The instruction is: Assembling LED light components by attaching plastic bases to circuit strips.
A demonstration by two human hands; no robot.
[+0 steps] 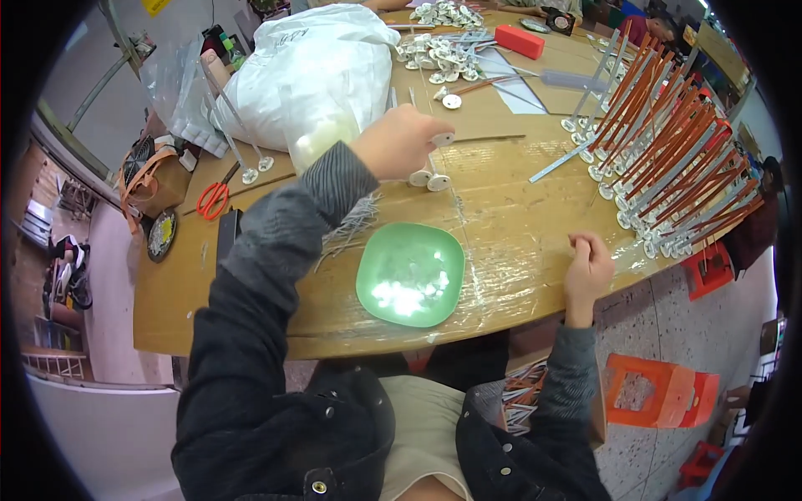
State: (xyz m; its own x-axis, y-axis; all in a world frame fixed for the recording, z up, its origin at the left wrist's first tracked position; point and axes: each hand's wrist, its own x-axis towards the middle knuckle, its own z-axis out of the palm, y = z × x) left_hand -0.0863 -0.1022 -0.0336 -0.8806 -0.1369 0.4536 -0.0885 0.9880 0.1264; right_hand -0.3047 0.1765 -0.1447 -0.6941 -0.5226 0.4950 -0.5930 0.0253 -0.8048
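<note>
My left hand (403, 144) reaches across the table with its fingers closed on a small white disc (443, 139). Just below it, two more white discs (438, 182) stand on the tabletop. My right hand (588, 274) hovers near the table's front edge, its fingers curled together; whether something small is between them is hidden. Between my arms lies a shallow green plate (409, 280), shiny with reflected light. A loose pile of thin grey strips (355, 221) rests beside my left sleeve, partly behind it.
A big white plastic bag (309, 67) bulges at the back left. Red-handled scissors (213, 199) lie left. Rows of brown and grey sticks on white bases (668, 167) crowd the right edge. Further back are heaped white discs (439, 54) and a red box (518, 42).
</note>
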